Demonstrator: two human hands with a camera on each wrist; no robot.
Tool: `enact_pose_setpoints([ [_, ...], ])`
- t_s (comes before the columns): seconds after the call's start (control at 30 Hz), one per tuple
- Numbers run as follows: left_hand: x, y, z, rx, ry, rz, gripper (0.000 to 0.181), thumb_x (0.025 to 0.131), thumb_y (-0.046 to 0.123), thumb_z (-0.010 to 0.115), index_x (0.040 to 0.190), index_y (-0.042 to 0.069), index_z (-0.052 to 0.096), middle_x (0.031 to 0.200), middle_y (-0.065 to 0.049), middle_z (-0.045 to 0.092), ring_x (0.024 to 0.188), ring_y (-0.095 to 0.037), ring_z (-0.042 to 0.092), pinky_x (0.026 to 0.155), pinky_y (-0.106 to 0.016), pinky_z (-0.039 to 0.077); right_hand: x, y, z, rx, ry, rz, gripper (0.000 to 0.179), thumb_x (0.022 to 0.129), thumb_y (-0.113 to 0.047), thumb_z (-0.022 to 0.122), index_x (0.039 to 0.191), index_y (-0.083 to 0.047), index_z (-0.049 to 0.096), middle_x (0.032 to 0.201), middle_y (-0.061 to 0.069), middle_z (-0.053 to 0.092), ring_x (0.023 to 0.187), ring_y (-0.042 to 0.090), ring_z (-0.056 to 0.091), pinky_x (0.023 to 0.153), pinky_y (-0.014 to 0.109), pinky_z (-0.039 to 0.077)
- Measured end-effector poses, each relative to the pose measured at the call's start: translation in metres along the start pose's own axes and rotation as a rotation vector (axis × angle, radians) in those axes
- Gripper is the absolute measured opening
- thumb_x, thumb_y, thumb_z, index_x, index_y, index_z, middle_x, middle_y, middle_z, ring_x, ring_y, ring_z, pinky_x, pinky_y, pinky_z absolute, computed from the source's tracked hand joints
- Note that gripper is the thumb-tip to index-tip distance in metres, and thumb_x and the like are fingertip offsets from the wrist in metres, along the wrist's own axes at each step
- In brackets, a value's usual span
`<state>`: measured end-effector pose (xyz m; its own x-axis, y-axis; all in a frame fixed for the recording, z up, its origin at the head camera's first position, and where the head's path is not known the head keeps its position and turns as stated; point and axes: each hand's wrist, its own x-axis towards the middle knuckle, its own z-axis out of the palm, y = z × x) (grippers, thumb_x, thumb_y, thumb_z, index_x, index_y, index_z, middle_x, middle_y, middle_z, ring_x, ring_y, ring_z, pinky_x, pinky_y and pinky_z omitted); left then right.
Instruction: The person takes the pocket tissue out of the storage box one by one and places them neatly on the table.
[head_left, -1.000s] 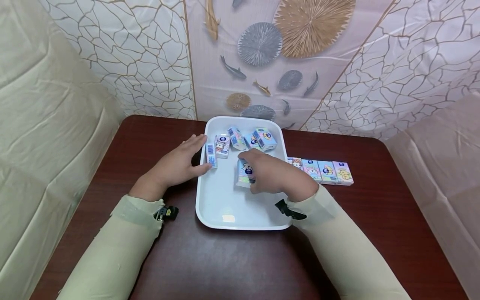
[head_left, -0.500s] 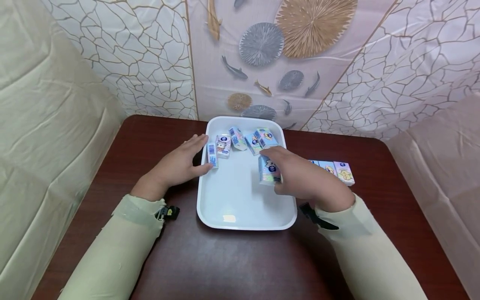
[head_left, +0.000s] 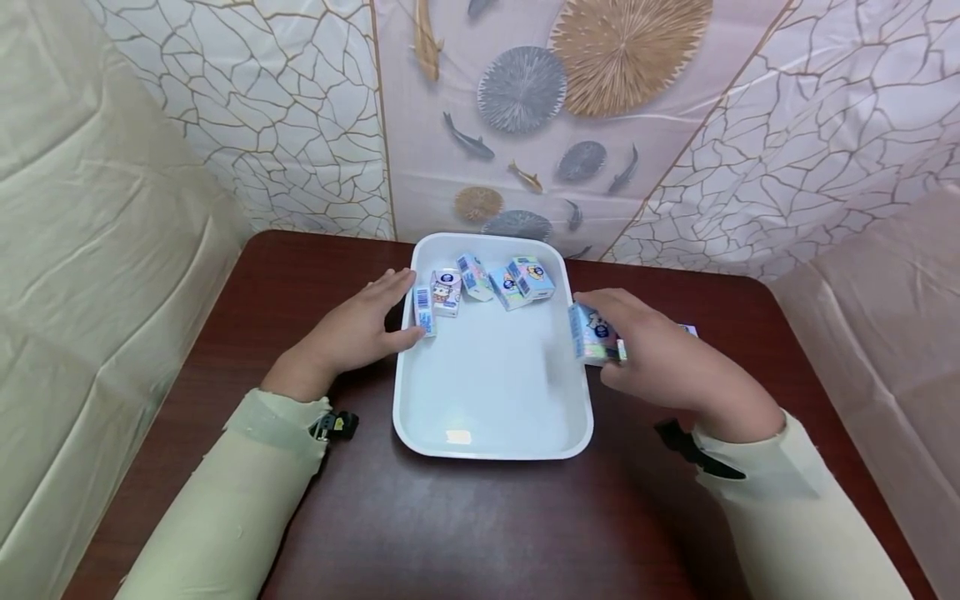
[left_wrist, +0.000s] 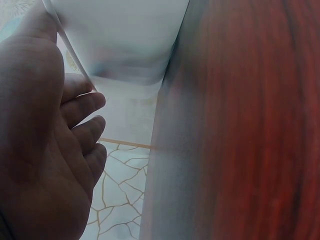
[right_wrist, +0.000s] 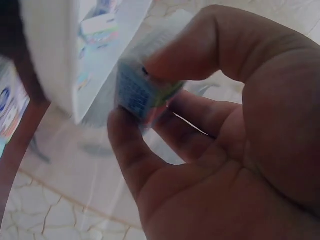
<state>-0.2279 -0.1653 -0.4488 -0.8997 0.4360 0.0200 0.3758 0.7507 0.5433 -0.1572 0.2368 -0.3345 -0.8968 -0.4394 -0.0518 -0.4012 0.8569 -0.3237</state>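
Note:
My right hand (head_left: 667,358) pinches a small cartoon-printed tissue pack (head_left: 592,333) between thumb and fingers, just outside the white tray's right rim. In the right wrist view the blue side of this tissue pack (right_wrist: 134,90) shows, blurred, between the fingertips. My left hand (head_left: 356,329) rests at the left rim of the tray (head_left: 491,457), its fingers spread and relaxed, with the thumb reaching over the edge. Close to that thumb, a tissue pack (head_left: 423,312) stands on edge against the tray wall. Beside it lies a purple-white tissue pack (head_left: 446,292).
Toward the tray's far end lie a tilted tissue pack (head_left: 476,277) and two overlapping ones, the upper tissue pack (head_left: 532,277) at the right. More packs on the dark wooden table (head_left: 480,533) are mostly hidden behind my right hand. A patterned cloth (head_left: 292,108) hangs behind the table.
My right hand has carried the tissue pack rightward from the middle of the tray, over the rim, and now covers most of the row outside. The left hand has stayed in place.

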Motion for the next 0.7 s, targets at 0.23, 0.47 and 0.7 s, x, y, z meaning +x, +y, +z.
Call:
enact_pose_setpoints([
  [0.23,-0.001,0.001,-0.001,-0.001,-0.007,-0.009,0.096,0.096,0.070,0.060,0.170,0.025,0.018,0.177,0.004,0.016,0.166,-0.021,0.009,0.134,-0.048,0.016,-0.009,0.021,-0.003,-0.018,0.003,0.019,0.087,0.081,0.003,0.070,0.161,-0.010,0.038,0.160,0.009,0.042,0.121,0.026,0.053,0.096,0.043,0.054],
  [0.47,-0.001,0.000,0.000,-0.006,-0.003,-0.014,0.097,0.096,0.070,0.061,0.170,0.026,0.018,0.177,0.003,0.017,0.166,-0.021,0.009,0.134,-0.049,0.018,-0.011,0.048,0.000,-0.014,-0.006,0.086,0.086,0.083,0.001,0.071,0.162,-0.010,0.037,0.160,0.012,0.041,0.123,0.030,0.052,0.100,0.050,0.053],
  [0.7,-0.001,0.003,-0.001,-0.010,-0.006,-0.014,0.096,0.096,0.069,0.060,0.170,0.025,0.018,0.177,0.004,0.017,0.166,-0.021,0.009,0.134,-0.050,0.018,-0.013,0.088,0.005,-0.010,-0.031,0.160,0.086,0.086,-0.001,0.073,0.162,-0.007,0.034,0.161,0.021,0.039,0.128,0.038,0.050,0.109,0.063,0.048],
])
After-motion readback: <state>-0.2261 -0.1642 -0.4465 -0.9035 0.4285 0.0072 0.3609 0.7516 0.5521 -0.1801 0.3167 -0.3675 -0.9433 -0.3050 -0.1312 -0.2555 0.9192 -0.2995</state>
